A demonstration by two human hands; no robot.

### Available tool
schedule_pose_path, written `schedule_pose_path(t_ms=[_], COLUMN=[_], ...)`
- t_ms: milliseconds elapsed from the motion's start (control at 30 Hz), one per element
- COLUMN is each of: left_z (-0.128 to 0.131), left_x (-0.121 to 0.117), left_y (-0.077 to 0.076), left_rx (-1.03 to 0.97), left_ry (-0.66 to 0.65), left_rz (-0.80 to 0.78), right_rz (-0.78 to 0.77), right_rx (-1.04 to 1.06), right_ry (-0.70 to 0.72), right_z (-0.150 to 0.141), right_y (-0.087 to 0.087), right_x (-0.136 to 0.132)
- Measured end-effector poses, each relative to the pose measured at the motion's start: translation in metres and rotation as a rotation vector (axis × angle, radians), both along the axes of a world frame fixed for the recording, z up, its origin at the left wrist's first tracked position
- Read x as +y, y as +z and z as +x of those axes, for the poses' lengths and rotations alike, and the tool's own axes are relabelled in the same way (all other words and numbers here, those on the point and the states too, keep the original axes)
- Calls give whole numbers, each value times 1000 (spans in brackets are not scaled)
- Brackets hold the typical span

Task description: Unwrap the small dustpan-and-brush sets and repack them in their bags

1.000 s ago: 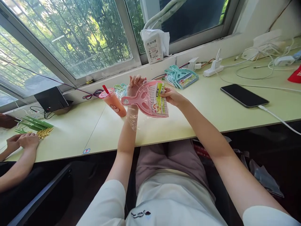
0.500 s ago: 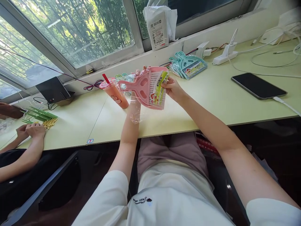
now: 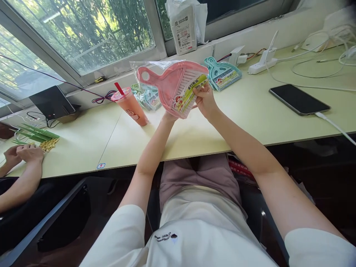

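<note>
A pink dustpan-and-brush set (image 3: 169, 87) is held up above the table, its handle pointing left. A yellow-green printed label (image 3: 191, 91) crosses the white bristles. Clear plastic wrapping shows around the handle and along the top. My right hand (image 3: 205, 99) pinches the set at its right side, thumb on the label. From below, my left hand (image 3: 170, 116) reaches behind the dustpan and holds it from the back; its fingers are hidden there. Left of the set stands a cup of orange drink (image 3: 133, 111) with a red straw.
Wrapped teal dustpan sets (image 3: 224, 74) lie behind on the right; more wrapped sets (image 3: 151, 98) lie beside the cup. A phone (image 3: 299, 99) on a cable and a power strip (image 3: 263, 63) are at right. Another person's hands (image 3: 25, 154) rest at left near green stalks (image 3: 39, 133).
The dustpan set has been raised and tilted, with its label side turned more toward me. My left fingers, seen earlier at its top edge, are now behind it. The view has shifted slightly.
</note>
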State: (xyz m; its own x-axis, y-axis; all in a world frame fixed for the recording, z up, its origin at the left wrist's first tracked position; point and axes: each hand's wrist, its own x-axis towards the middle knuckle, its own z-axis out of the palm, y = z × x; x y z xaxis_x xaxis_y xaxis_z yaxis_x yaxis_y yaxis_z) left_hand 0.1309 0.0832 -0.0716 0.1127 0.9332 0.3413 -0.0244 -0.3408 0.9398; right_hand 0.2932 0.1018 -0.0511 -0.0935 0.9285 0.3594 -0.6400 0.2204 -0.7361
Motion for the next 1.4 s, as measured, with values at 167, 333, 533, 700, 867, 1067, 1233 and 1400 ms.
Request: schedule_pose_path(t_ms=[167, 333, 533, 700, 867, 1067, 1233, 1400], left_z=[10, 11, 26, 20, 12, 10, 1, -9], left_x=[-3, -20, -29, -25, -21, -18, -13, -11], left_y=[8, 10, 16, 13, 10, 12, 6, 6], left_rx=[-165, -257, -281, -151, 84, 231, 134, 115], left_ry=[-324, -385, -362, -301, -227, -202, -244, -303], left_rz=[-552, -593, -634, -612, -428, -320, -365, -447], right_rz=[30, 43, 46, 28, 50, 64, 20, -12], right_rx=[10, 15, -15, -8, 60, 145, 134, 116], right_ry=[-88, -138, -170, -111, -44, -68, -106, -114], right_z=[8, 9, 8, 8, 6, 7, 10, 10], right_y=[1, -2, 2, 5, 2, -6, -3, 3], right_x=[15, 19, 15, 10, 9, 23, 24, 17])
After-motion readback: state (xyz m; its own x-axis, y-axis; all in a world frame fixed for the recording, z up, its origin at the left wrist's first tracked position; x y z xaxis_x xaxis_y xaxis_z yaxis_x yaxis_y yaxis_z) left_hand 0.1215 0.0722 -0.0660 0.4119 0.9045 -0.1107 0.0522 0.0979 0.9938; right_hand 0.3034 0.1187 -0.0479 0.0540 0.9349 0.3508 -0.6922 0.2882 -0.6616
